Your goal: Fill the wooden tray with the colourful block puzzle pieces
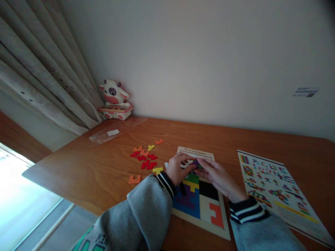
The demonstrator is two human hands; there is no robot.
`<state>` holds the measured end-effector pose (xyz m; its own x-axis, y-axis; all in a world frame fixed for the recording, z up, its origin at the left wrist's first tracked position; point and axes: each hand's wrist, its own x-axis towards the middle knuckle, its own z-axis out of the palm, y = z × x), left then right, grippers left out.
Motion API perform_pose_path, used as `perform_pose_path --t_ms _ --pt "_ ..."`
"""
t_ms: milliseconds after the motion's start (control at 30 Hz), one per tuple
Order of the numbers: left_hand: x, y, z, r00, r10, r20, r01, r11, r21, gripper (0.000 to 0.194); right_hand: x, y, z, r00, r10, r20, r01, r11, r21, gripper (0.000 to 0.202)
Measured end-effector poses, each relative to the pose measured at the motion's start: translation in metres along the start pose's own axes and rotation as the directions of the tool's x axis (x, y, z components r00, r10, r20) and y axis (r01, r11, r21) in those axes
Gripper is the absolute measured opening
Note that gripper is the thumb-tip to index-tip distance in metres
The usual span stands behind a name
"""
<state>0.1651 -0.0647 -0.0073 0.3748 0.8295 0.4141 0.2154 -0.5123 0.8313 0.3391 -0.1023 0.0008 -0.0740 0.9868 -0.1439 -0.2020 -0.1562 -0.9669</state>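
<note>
My left hand (178, 168) and my right hand (216, 176) meet above a wooden puzzle board (227, 228). Between their fingertips is a small dark purple puzzle piece (195, 163), partly hidden by the fingers; both hands are closed on it. Below them the board carries blue, purple, yellow, green, black and white areas. A red puzzle piece (216, 215) lies in its lower right part. The board's upper part is mostly covered by my hands. Left of my left hand, a yellow puzzle piece (157, 170) rests on the table.
Several loose red and orange pieces (149, 164) lie left of the board, with an orange U-shaped piece (134, 179) nearer me. A printed pattern sheet (277, 205) lies at right. A clear plastic bag (102, 136) and a cow toy keyboard (115, 101) are at the back left.
</note>
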Motion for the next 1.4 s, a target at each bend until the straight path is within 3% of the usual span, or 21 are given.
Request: perform_pose_path --t_ms 67,200,267,400,467,533,600,667,767,933,1033,1200,1333,1400 --pt "0.001 0.003 -0.001 1.000 0.004 0.001 -0.004 0.999 0.039 0.028 0.001 0.003 -0.008 0.998 -0.039 -0.059 0.035 0.998 -0.057 0.046" --pt "0.002 0.004 -0.007 0.998 0.069 -0.001 -0.068 0.997 0.043 0.026 0.005 0.009 -0.032 0.972 -0.148 -0.182 0.081 0.940 -0.331 0.051" --pt "-0.001 0.006 -0.019 0.996 0.091 -0.012 -0.091 0.995 0.043 0.025 0.005 0.008 -0.044 0.959 -0.154 -0.239 0.079 0.952 -0.295 0.052" --pt "-0.020 0.010 -0.069 0.991 0.130 0.024 -0.132 0.971 0.201 0.024 -0.001 0.002 -0.056 0.980 -0.062 -0.189 0.040 0.992 -0.117 0.044" --pt "-0.035 0.008 -0.103 0.979 0.147 0.139 -0.183 0.934 0.308 0.020 -0.005 -0.001 -0.061 0.995 -0.012 -0.099 -0.001 0.990 -0.139 0.041" --pt "-0.054 0.002 -0.137 0.954 0.162 0.254 -0.254 0.886 0.389 0.017 -0.008 -0.002 -0.064 1.000 0.006 -0.014 -0.010 0.962 -0.274 0.040" --pt "-0.073 -0.008 -0.167 0.940 0.138 0.310 -0.278 0.839 0.468 0.019 -0.011 -0.002 -0.065 0.999 -0.029 0.045 0.048 0.866 -0.497 0.037" --pt "-0.089 -0.018 -0.190 0.949 0.101 0.298 -0.253 0.807 0.533 0.026 -0.014 -0.003 -0.065 0.991 -0.082 0.104 0.131 0.717 -0.684 0.032" --pt "-0.106 -0.028 -0.210 0.961 0.101 0.259 -0.234 0.794 0.561 0.026 -0.018 -0.006 -0.062 0.981 -0.040 0.192 0.177 0.600 -0.780 0.033" --pt "-0.110 -0.032 -0.216 0.948 0.030 0.317 -0.215 0.796 0.566 0.027 -0.021 -0.008 -0.061 0.964 0.090 0.252 0.151 0.592 -0.791 0.047" --pt "-0.109 -0.034 -0.215 0.954 0.058 0.295 -0.232 0.767 0.598 0.027 -0.019 -0.005 -0.064 0.971 0.067 0.228 0.150 0.572 -0.807 0.045" --pt "-0.105 -0.032 -0.209 0.935 0.205 0.288 -0.342 0.731 0.590 0.024 -0.013 -0.001 -0.067 0.985 -0.039 0.169 0.165 0.510 -0.845 0.041" --pt "-0.089 -0.013 -0.179 0.899 0.331 0.286 -0.434 0.755 0.491 0.027 -0.010 0.003 -0.066 0.982 -0.143 0.127 0.179 0.461 -0.869 0.038" --pt "-0.077 -0.001 -0.150 0.836 0.371 0.403 -0.526 0.752 0.398 0.029 -0.009 0.004 -0.066 0.977 -0.183 0.113 0.183 0.433 -0.883 0.036"
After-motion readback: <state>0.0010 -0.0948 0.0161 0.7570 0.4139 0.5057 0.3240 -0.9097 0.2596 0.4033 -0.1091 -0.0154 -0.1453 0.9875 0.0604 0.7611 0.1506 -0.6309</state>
